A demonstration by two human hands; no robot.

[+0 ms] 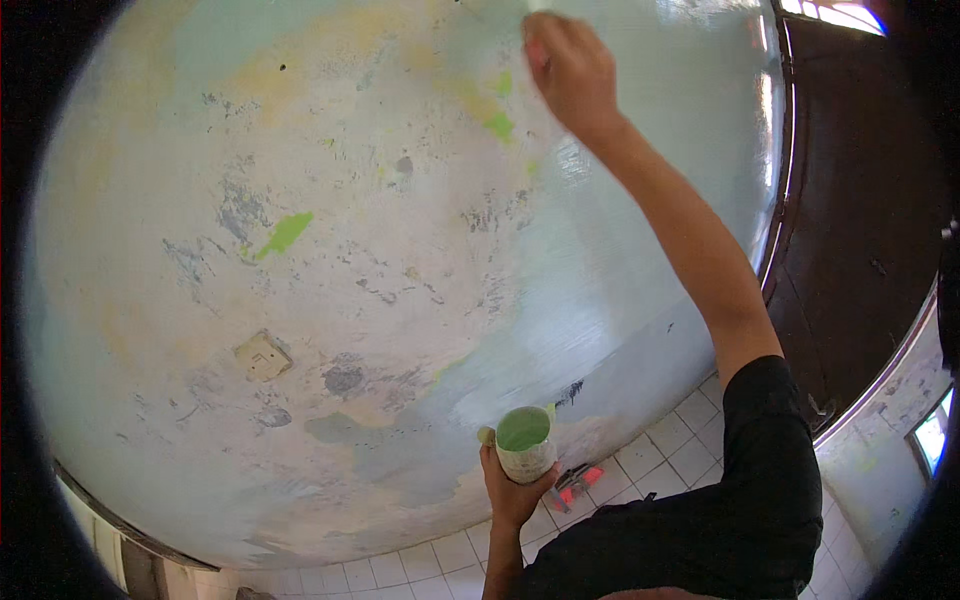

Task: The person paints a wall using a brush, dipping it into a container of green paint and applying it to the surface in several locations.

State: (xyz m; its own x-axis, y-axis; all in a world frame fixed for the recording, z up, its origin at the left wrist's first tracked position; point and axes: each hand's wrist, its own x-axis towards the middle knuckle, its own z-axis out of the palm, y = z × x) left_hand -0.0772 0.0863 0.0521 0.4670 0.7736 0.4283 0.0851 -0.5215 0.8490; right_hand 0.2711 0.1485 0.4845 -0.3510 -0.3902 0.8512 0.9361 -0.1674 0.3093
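My left hand (512,492) is wrapped round a paint-smeared white cup (527,462) with pale green paint (522,431) inside. A small round yellowish-green piece (486,436) shows beside the cup's rim; I cannot tell what it is. High up, close to the wall (430,230), my right hand (572,75) is closed on what looks like a paintbrush (537,52). Only a reddish bit and a blurred pale end of it show. The wall is patchy, with glossy pale blue-green paint on its right side and scraped, whitish areas at the middle and left.
A square beige wall plate (263,356) sits low on the wall. Dark brown door (860,200) stands at the right. White tiles (665,455) cover the floor, where grey and red objects (577,487) lie behind the cup. A window (935,435) shows at the far right.
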